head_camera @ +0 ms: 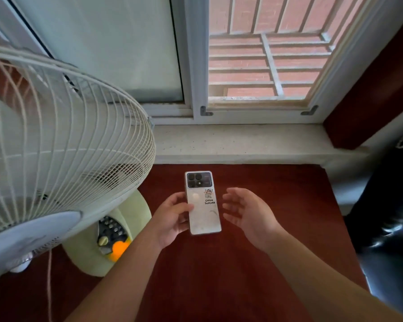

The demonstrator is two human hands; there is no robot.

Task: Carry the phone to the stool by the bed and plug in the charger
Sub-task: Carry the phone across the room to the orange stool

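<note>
Head view showed me the left hand pinching the phone by one long edge, back up, just below the windowsill. My right hand hovered wide beside the phone. I judged that one-sided grip could slip; the fan crowded its left.

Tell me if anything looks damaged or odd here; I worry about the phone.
Nothing stands out. The phone shows its back, intact, held in the left hand; the right hand is open beside it. The fan stands upright.
</note>
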